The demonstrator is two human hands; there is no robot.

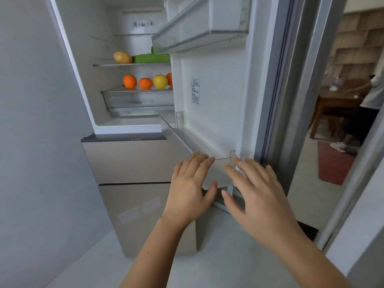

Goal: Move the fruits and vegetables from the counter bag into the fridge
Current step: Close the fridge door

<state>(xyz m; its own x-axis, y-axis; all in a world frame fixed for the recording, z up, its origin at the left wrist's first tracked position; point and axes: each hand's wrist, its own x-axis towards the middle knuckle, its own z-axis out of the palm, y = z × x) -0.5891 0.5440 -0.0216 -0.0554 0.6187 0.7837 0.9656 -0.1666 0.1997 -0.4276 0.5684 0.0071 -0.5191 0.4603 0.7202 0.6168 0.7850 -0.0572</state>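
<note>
Presently we list, from the hands outward.

Left grip (191, 183): fingers spread and straight, holding nothing, thumb tip seemingly touching the front of the clear lower door bin (217, 175).

Right grip (255, 188): likewise spread and empty, fingertips just beside that bin's near corner.

Task goods, all inside the fridge (83, 50): one potato (122, 57) and a bundle of green vegetables (151, 58) on the upper shelf (104, 65). Below them are a large orange (129, 81), a smaller orange (145, 83), a yellow apple (160, 81) and a third orange (169, 79) half hidden by the door (212, 121). The counter bag is not in view, so we cannot say what remains in it.

Handling, as we judge it: the fruit is firm, round and apt to roll, best cupped whole in the palm. The apple would bruise if dropped. The greens are soft and want support from beneath.

Surroundings: crisper drawer (137, 99) under the fruit, upper door bin (197, 28), closed lower drawers (133, 161), a person (372, 94) beyond the doorway, a red mat (334, 163). The open door crowds our approach from the right.
</note>
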